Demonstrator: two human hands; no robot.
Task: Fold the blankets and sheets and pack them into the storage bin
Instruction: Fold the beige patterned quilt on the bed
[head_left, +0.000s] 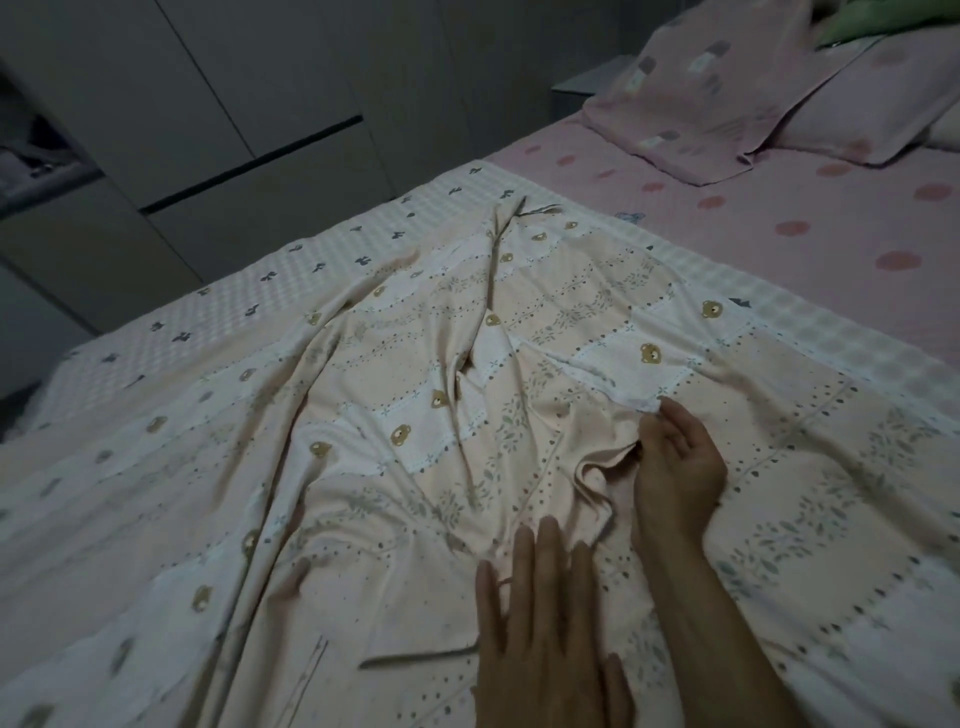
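A peach sheet (395, 395) printed with small bears and leaf bands lies rumpled across the bed, with long creases running down its middle. My left hand (540, 613) rests flat on it near the bottom centre, fingers spread and holding nothing. My right hand (675, 467) reaches in from the right, and its fingertips pinch a bunched fold of the sheet at a white-edged corner. Under the sheet lies a white checked blanket (332, 260) with dark bows, showing along the far and right sides. No storage bin is in view.
The bed carries a pink dotted cover (810, 218) at the far right, with a folded pink cloth (727, 83) and pillows on it. Grey wardrobe doors (218, 104) stand beyond the bed's left edge. A small bedside unit (582, 88) sits at the back.
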